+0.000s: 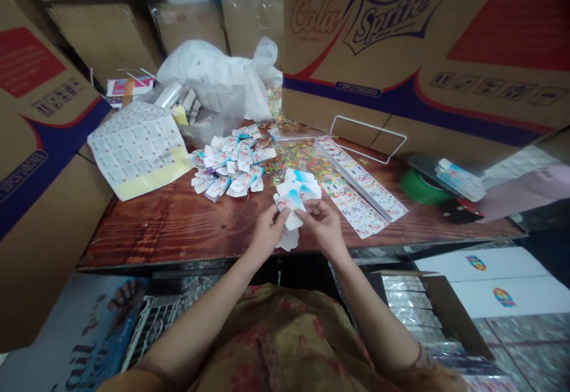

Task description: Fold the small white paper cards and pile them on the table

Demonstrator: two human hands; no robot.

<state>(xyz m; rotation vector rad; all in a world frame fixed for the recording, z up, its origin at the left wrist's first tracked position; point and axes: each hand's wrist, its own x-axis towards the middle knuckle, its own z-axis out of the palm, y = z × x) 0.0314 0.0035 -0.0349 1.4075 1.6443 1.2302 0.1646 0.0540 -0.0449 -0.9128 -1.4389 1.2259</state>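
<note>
At the front edge of the wooden table, my left hand [269, 225] pinches a small blue-and-white printed card [291, 202] from its left side. My right hand [324, 225] grips the same card from the right, thumb and fingers closed. Several more cards of this kind [307, 185] lie spread just behind my fingers, and some white ones [288, 240] show below them. A loose heap of small blue-and-white packets [236, 163] sits to the left, beyond my left hand.
Tiny coloured pieces [294, 157] are scattered behind the cards. Printed sticker strips [356, 190] lie to the right, near a white wire stand [369, 136] and green tape roll [423, 187]. Sticker sheets [140, 142] lie left. Large cartons [427, 53] border the table; an open box [427, 309] stands below right.
</note>
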